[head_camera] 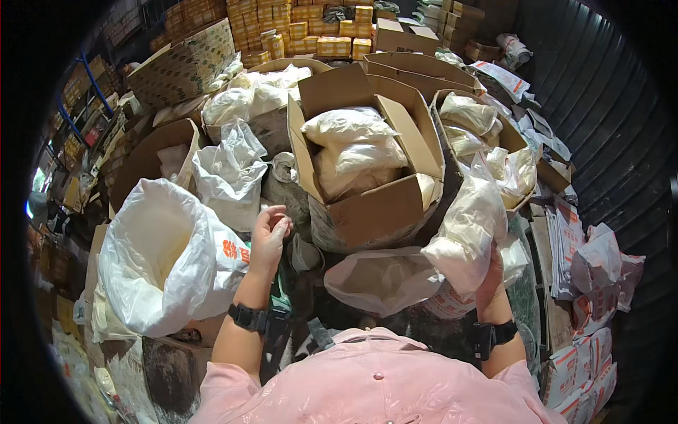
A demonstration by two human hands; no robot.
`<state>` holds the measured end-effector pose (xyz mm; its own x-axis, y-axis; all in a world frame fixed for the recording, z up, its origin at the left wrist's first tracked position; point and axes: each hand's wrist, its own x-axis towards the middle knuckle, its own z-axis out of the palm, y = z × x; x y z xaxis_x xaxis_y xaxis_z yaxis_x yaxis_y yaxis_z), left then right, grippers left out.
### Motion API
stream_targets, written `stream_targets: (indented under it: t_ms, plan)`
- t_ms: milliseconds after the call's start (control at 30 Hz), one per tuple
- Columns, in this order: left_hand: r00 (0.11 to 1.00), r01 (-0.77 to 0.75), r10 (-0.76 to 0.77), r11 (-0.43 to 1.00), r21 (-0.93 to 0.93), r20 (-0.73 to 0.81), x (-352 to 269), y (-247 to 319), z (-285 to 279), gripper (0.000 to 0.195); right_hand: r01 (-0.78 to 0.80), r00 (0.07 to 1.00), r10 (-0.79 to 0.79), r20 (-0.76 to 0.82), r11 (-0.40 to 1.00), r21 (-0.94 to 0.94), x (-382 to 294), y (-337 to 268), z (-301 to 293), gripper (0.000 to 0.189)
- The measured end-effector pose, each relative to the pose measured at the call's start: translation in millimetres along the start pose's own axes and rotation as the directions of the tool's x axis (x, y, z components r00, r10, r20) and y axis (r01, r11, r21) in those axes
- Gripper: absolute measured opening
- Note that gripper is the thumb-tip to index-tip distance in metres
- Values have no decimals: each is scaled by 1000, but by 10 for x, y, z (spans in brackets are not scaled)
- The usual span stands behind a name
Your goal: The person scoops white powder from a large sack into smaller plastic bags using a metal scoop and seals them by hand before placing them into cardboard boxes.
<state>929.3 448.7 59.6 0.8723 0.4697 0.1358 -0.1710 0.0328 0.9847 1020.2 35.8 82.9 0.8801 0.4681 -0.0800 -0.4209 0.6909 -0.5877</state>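
Observation:
My right hand (490, 270) holds a filled clear plastic bag of pale powder (466, 228) from its lower right side; most of the fingers are hidden behind the bag. Below and left of that bag, an open white woven sack (381, 305) gapes with pale contents. My left hand (271, 233) is raised with nothing in it, fingers loosely curled and apart. Beside it, to the left, stands a large open white sack with red print (206, 265), with pale powder inside. In front of me, an open cardboard box (371, 217) holds several filled clear bags (347, 127).
More cardboard bins of filled bags stand behind and to the right (469, 114). A smaller white sack (230, 180) is beyond my left hand. Stacked yellow-and-white cartons (333, 46) line the back. Folded printed sacks (564, 249) lie near a corrugated wall (614, 132) at right.

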Motion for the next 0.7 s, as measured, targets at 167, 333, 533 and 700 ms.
stream_targets:
  t_ms: [167, 333, 533, 700]
  plan:
    - [996, -66, 71, 993, 93, -51, 546, -104, 253, 24, -25, 986, 40, -161, 995, 94, 354, 0, 13, 42]
    - [973, -186, 206, 968, 168, -104, 1234, -93, 153, 23, 56, 951, -90, -297, 991, -121, 705, 7, 187, 38]
    - [972, -58, 72, 996, 68, -226, 2139, -534, -87, 19, 93, 957, -156, -244, 964, -250, 1546, -271, 489, 41]
    - [955, 109, -109, 994, -13, -276, 2829, -1201, -308, 19, 59, 929, -187, -319, 926, -372, 2266, -349, 850, 43]
